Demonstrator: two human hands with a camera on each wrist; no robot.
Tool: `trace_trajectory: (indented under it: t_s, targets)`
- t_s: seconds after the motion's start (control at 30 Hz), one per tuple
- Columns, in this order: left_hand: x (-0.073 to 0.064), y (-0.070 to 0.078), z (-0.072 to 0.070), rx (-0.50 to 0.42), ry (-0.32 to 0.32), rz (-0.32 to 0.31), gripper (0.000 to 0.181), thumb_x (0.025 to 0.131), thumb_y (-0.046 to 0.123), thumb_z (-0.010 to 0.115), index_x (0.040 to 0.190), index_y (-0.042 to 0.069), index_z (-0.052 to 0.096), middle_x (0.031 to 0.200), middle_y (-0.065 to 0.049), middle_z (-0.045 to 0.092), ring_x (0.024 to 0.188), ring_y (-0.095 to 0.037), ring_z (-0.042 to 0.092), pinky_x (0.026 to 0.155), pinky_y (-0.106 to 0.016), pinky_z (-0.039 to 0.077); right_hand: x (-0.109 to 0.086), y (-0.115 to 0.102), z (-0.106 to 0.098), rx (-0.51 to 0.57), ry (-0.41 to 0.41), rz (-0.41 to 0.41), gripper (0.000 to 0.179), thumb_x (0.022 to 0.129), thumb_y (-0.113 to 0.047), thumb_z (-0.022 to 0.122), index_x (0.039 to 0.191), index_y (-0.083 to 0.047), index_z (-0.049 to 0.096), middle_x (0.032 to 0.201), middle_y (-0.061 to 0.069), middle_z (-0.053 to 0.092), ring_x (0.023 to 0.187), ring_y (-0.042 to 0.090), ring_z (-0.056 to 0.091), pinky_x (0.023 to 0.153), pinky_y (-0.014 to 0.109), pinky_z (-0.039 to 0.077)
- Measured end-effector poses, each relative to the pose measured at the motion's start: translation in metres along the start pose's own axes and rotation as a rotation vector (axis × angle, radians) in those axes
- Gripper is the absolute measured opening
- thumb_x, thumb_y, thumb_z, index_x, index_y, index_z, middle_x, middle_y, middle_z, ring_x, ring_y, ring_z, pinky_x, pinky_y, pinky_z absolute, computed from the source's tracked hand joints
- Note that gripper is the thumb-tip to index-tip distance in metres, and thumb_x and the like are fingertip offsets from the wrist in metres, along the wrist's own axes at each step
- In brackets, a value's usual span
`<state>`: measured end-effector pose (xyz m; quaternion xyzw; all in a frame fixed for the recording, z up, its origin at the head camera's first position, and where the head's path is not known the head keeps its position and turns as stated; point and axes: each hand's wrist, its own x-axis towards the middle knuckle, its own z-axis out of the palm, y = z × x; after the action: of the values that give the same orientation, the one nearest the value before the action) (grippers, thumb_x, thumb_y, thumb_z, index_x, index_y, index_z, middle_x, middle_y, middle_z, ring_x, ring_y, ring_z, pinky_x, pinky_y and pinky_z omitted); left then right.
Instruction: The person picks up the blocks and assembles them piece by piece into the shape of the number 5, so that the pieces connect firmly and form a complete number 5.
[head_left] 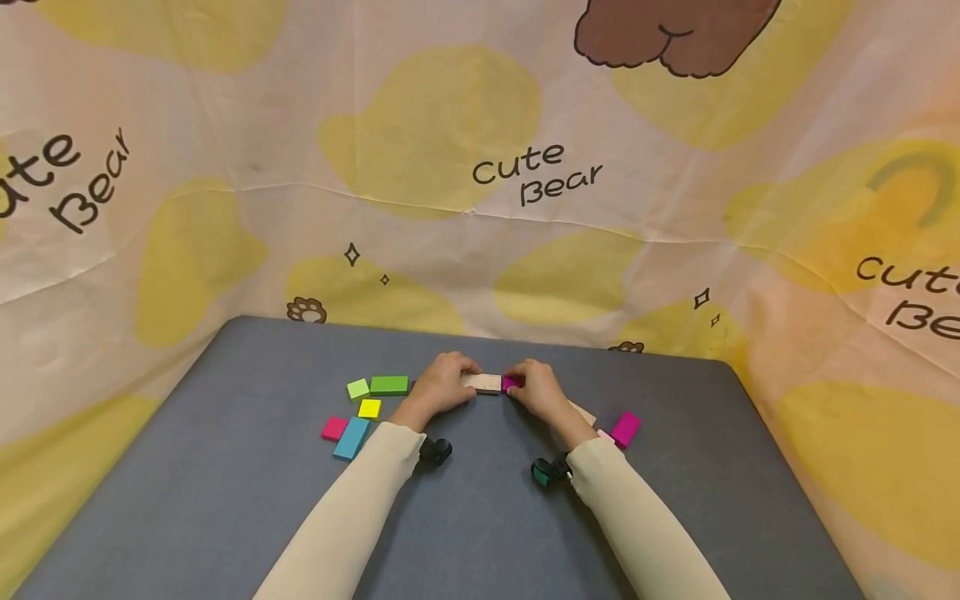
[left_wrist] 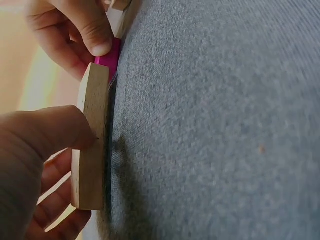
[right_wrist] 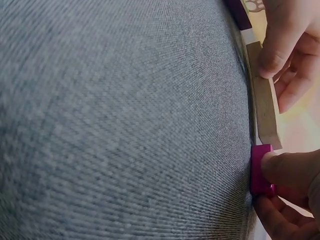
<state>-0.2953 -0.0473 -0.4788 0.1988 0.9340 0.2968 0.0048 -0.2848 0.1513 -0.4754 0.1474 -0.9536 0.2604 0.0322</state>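
Note:
My left hand grips a plain wooden block, thumb on its near side and fingers behind, as the left wrist view shows. A short magenta block stands at the right end of the wooden one, pinched between the thumb and fingers of my right hand. In the left wrist view the magenta block sits right at the wooden block's far end. Both blocks are low at the grey tabletop. Beyond the left hand, a dark purple block lies in line with the wooden one.
Left of the hands lie a green block, a light green one, a yellow one, a red one and a blue one. A magenta block lies right, beside a pale pink one. Printed cloth hangs behind the table.

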Motion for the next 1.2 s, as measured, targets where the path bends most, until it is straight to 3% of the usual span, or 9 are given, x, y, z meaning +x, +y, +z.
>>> trace_trajectory:
  t_s: [0.3,0.8,0.97,1.2]
  targets:
    - [0.002,-0.002,0.004,0.013,0.003,-0.012,0.024,0.08,0.014,0.073,0.103,0.014,0.074,0.102,-0.005,0.066,0.095,-0.022,0.057,0.081,-0.036,0.048,0.002,-0.001,0.002,0.011,0.016,-0.012,0.022,0.078,-0.004,0.075,0.1,-0.003,0.075,0.092,0.011,0.067,0.083,0.023,0.061,0.073,0.035,0.05]
    - [-0.003,0.001,-0.002,0.028,0.012,-0.003,0.028,0.081,0.013,0.071,0.108,0.011,0.072,0.105,-0.006,0.067,0.098,-0.024,0.059,0.086,-0.039,0.048,0.003,-0.003,0.004,0.039,0.014,-0.018,0.02,0.079,-0.004,0.075,0.099,-0.003,0.075,0.09,0.01,0.067,0.081,0.021,0.06,0.071,0.034,0.049]
    - [-0.011,-0.004,-0.005,0.007,0.033,0.028,0.036,0.083,0.021,0.068,0.118,0.013,0.069,0.111,-0.005,0.065,0.106,-0.025,0.058,0.09,-0.039,0.047,0.002,-0.003,0.006,0.029,0.009,-0.014,0.02,0.08,-0.005,0.075,0.099,-0.003,0.075,0.091,0.01,0.066,0.081,0.021,0.06,0.072,0.034,0.05]
    - [-0.026,-0.009,-0.012,0.0,0.07,0.047,0.044,0.081,0.034,0.071,0.12,0.015,0.067,0.113,-0.003,0.064,0.106,-0.023,0.056,0.088,-0.038,0.048,-0.001,-0.001,0.003,0.037,-0.003,-0.001,0.02,0.081,-0.004,0.073,0.101,-0.003,0.074,0.094,0.011,0.066,0.084,0.023,0.061,0.074,0.036,0.051]
